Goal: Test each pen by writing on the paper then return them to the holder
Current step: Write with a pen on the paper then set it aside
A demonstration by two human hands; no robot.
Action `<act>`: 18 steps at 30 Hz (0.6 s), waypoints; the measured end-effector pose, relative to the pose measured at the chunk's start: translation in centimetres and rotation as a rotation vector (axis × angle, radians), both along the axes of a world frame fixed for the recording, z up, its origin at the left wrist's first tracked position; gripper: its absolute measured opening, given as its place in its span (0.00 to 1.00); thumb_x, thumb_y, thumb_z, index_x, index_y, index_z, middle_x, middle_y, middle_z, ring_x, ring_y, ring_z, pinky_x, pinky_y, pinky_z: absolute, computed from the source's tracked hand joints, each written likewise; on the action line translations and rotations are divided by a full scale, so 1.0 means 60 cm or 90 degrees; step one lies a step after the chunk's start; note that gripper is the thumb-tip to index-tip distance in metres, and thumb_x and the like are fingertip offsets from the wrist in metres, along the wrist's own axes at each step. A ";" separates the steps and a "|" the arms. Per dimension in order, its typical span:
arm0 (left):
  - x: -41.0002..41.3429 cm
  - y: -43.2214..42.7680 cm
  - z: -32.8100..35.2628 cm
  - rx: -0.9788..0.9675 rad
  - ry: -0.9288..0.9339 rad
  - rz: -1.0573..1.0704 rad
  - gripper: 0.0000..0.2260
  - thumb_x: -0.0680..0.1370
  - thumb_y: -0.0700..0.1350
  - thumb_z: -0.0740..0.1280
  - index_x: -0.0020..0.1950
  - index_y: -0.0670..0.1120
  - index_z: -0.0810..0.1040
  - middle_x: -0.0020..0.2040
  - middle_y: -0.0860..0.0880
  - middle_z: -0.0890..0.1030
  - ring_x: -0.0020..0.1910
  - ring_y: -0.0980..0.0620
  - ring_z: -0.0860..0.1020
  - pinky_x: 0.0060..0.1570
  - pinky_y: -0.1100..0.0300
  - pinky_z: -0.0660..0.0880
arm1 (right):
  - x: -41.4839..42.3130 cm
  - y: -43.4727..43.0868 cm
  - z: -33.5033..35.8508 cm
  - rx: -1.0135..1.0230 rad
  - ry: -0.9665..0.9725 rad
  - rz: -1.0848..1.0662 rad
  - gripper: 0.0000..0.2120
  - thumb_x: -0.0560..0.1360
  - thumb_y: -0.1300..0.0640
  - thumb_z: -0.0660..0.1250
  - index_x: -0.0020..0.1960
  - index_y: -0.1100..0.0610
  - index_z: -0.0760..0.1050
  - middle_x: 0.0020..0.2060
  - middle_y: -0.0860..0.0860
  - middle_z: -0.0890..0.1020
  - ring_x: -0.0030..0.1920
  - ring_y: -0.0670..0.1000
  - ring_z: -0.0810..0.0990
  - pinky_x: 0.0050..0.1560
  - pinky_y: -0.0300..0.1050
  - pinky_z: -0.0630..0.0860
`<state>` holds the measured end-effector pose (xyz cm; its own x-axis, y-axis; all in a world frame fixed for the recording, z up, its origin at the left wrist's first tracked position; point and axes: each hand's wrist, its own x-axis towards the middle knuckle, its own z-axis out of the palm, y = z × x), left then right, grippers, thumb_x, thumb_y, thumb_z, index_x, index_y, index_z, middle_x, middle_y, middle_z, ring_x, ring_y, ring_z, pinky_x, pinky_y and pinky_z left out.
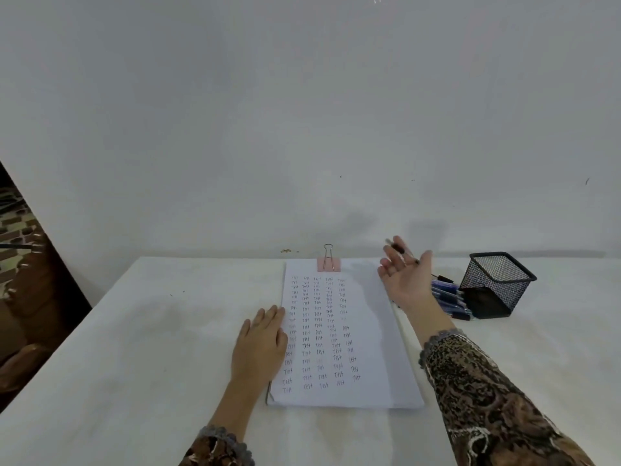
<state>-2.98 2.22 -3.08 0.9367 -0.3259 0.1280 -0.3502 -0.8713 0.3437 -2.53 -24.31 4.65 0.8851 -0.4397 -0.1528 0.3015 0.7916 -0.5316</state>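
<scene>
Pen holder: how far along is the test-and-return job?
Done: the paper carries columns of "Test" marks. In hand: the right hand holds one pen above the paper's far right corner; the left hand presses its left edge. Left: a pile of pens lies beside the mesh holder, which looks empty, so none seem returned.

A white-covered table (161,334) carries a stack of paper (373,334) held by a pink binder clip (328,265), with blue pens (448,296) lying just beside a black mesh holder (496,283).
</scene>
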 end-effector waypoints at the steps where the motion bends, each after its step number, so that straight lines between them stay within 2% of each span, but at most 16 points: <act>1: 0.000 0.000 0.001 0.005 -0.005 -0.001 0.35 0.70 0.56 0.32 0.76 0.50 0.53 0.76 0.54 0.55 0.76 0.54 0.50 0.74 0.57 0.45 | 0.008 0.002 -0.002 -0.045 0.035 0.014 0.33 0.79 0.37 0.42 0.46 0.59 0.77 0.29 0.53 0.80 0.27 0.49 0.75 0.34 0.40 0.74; 2: 0.001 0.000 0.001 0.016 -0.007 -0.001 0.40 0.66 0.57 0.29 0.76 0.50 0.52 0.76 0.54 0.54 0.76 0.54 0.50 0.73 0.57 0.45 | 0.014 0.005 -0.004 -0.083 0.063 0.023 0.33 0.78 0.36 0.43 0.44 0.60 0.76 0.27 0.52 0.79 0.26 0.48 0.76 0.32 0.39 0.77; 4: 0.003 0.000 -0.002 0.031 -0.014 0.003 0.42 0.63 0.56 0.27 0.76 0.50 0.51 0.76 0.54 0.53 0.76 0.54 0.49 0.73 0.57 0.44 | 0.025 0.006 -0.011 -0.108 0.082 0.034 0.26 0.79 0.41 0.51 0.39 0.60 0.73 0.25 0.52 0.79 0.26 0.47 0.80 0.30 0.38 0.79; 6: 0.003 -0.001 -0.001 0.035 -0.016 0.001 0.42 0.63 0.56 0.27 0.76 0.51 0.50 0.77 0.54 0.52 0.76 0.55 0.49 0.73 0.58 0.44 | 0.038 0.004 -0.017 -0.097 0.062 0.043 0.13 0.79 0.55 0.61 0.37 0.59 0.70 0.30 0.54 0.78 0.28 0.47 0.81 0.31 0.36 0.79; 8: 0.004 -0.001 -0.002 0.027 -0.009 0.004 0.42 0.63 0.56 0.27 0.76 0.51 0.50 0.76 0.55 0.52 0.76 0.55 0.49 0.73 0.58 0.43 | 0.054 -0.001 -0.024 -0.147 0.077 0.046 0.12 0.76 0.69 0.62 0.36 0.57 0.68 0.32 0.55 0.73 0.25 0.45 0.77 0.28 0.33 0.76; 10: 0.004 -0.001 -0.003 0.018 0.001 0.003 0.41 0.64 0.57 0.28 0.76 0.51 0.51 0.76 0.55 0.53 0.76 0.55 0.49 0.73 0.57 0.43 | 0.064 -0.002 -0.026 -0.225 0.092 0.059 0.12 0.76 0.71 0.61 0.38 0.58 0.69 0.30 0.55 0.75 0.24 0.45 0.77 0.28 0.33 0.75; 13: 0.005 -0.002 -0.003 0.020 0.005 0.003 0.41 0.63 0.57 0.28 0.76 0.51 0.50 0.76 0.55 0.52 0.76 0.55 0.48 0.73 0.57 0.43 | 0.076 0.002 -0.040 -0.317 0.085 0.073 0.12 0.74 0.74 0.61 0.39 0.59 0.69 0.28 0.52 0.81 0.30 0.48 0.82 0.36 0.35 0.79; 16: 0.007 -0.002 -0.003 0.022 0.006 0.004 0.41 0.63 0.57 0.28 0.76 0.52 0.50 0.76 0.56 0.52 0.76 0.56 0.48 0.73 0.58 0.43 | 0.086 0.009 -0.052 -0.477 0.121 0.064 0.12 0.73 0.75 0.63 0.40 0.59 0.69 0.24 0.51 0.79 0.25 0.47 0.78 0.27 0.35 0.74; 18: 0.007 -0.002 -0.004 0.016 0.005 0.003 0.41 0.64 0.57 0.28 0.76 0.52 0.50 0.76 0.56 0.52 0.76 0.56 0.48 0.73 0.58 0.42 | 0.092 0.015 -0.057 -0.561 0.153 0.049 0.15 0.73 0.74 0.63 0.35 0.57 0.68 0.21 0.50 0.74 0.21 0.45 0.72 0.22 0.35 0.67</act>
<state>-2.54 2.13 -3.33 0.9392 -0.3245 0.1121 -0.3433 -0.8816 0.3241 3.01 -23.41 1.26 0.9047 -0.4252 0.0259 0.0673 0.0826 -0.9943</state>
